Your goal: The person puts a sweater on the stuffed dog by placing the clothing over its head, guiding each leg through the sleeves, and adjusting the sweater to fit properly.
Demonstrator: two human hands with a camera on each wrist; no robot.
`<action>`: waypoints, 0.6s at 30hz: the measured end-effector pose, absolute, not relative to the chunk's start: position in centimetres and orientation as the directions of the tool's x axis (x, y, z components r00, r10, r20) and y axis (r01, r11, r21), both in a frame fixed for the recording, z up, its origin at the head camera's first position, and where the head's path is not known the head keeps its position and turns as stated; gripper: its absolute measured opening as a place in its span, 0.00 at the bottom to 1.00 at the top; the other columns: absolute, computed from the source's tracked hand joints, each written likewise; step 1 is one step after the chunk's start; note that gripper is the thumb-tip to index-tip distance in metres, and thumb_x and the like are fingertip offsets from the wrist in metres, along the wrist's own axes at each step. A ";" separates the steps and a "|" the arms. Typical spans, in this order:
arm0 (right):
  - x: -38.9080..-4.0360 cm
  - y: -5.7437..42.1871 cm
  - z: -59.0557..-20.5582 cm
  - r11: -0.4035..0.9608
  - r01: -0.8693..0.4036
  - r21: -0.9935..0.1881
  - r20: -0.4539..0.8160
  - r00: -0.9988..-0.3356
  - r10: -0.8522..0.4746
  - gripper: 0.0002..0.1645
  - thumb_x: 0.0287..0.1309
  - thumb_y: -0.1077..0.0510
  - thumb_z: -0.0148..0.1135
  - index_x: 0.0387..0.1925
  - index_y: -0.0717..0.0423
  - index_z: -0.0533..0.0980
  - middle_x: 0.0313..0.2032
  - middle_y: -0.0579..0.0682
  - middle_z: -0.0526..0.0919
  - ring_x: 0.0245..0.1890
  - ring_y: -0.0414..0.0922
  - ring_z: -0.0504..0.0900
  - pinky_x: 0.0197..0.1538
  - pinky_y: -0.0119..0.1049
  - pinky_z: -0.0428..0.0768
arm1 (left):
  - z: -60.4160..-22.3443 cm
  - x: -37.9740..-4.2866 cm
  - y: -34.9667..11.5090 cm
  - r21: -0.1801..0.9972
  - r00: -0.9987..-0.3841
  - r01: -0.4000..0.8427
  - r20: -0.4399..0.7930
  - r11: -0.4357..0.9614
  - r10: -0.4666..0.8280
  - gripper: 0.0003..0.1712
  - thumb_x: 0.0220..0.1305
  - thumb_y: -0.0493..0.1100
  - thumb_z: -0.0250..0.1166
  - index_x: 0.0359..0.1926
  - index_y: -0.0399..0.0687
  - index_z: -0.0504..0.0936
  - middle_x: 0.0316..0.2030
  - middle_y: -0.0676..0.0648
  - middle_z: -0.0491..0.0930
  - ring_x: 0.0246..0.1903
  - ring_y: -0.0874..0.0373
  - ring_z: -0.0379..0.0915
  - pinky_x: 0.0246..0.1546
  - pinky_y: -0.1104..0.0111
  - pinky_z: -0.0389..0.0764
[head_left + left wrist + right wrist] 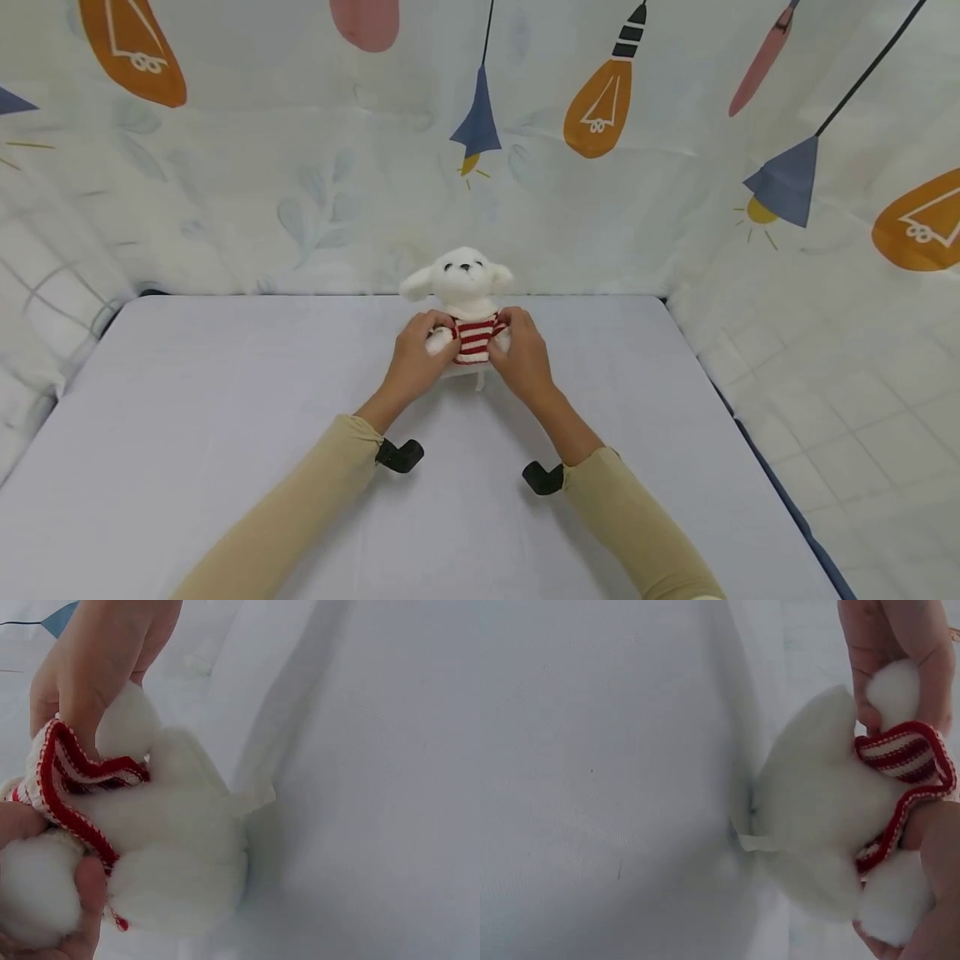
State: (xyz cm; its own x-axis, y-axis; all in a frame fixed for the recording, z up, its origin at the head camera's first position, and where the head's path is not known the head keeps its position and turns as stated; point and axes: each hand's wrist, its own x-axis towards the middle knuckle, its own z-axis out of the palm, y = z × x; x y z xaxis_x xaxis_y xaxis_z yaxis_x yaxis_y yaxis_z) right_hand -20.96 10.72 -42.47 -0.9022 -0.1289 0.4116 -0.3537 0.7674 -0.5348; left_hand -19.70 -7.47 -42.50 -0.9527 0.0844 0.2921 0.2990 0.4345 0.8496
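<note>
A white plush animal with floppy ears sits upright at the table's back edge, facing me. It wears a red-and-white striped knitted sweater. My left hand grips the sweater and the toy's arm on the left; my right hand does the same on the right. Seen from the left wrist, the sweater's hem stands away from the fluffy lower body. A white paw pokes out between the right fingers in the right wrist view. A small white tag hangs from the toy's bottom.
A white-covered table spreads around the toy. Behind it hangs a pale curtain printed with lamps and bulbs. Dark wrist-worn cameras jut out below both sleeves.
</note>
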 end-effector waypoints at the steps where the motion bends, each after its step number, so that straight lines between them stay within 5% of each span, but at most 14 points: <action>1: -21.0 10.6 -42.6 0.772 -0.354 -0.528 0.422 -0.898 -0.123 0.20 0.55 0.66 0.61 0.49 0.61 0.68 0.46 0.56 0.77 0.49 0.49 0.79 0.53 0.44 0.80 | -42.5 -19.6 -7.4 0.848 -0.950 0.306 0.298 0.433 0.088 0.12 0.60 0.39 0.66 0.45 0.48 0.76 0.47 0.44 0.76 0.49 0.50 0.72 0.50 0.54 0.74; 10: -21.1 10.4 -43.3 0.761 -0.404 -0.508 0.495 -0.860 -0.126 0.18 0.52 0.73 0.53 0.46 0.63 0.72 0.35 0.55 0.79 0.32 0.46 0.76 0.33 0.36 0.77 | -42.4 -19.6 -7.1 0.846 -0.947 0.317 0.306 0.429 0.094 0.10 0.60 0.40 0.66 0.43 0.48 0.76 0.45 0.43 0.76 0.47 0.49 0.72 0.49 0.53 0.75; 18: -21.0 11.0 -43.0 0.720 -0.424 -0.549 0.434 -0.881 -0.187 0.23 0.56 0.67 0.61 0.54 0.61 0.69 0.52 0.56 0.78 0.54 0.49 0.78 0.58 0.44 0.78 | -42.7 -20.0 -7.5 0.837 -0.942 0.328 0.322 0.437 0.092 0.11 0.61 0.38 0.64 0.45 0.48 0.76 0.45 0.43 0.75 0.48 0.50 0.72 0.50 0.53 0.75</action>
State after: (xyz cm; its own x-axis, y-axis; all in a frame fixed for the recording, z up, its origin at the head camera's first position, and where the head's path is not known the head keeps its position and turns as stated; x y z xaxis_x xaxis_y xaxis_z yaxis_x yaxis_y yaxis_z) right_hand -21.04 11.04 -42.96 -0.8812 -0.1870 0.4342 -0.4236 0.7204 -0.5492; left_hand -19.96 -7.51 -42.71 -0.9423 0.0915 0.3219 0.3285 0.4368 0.8374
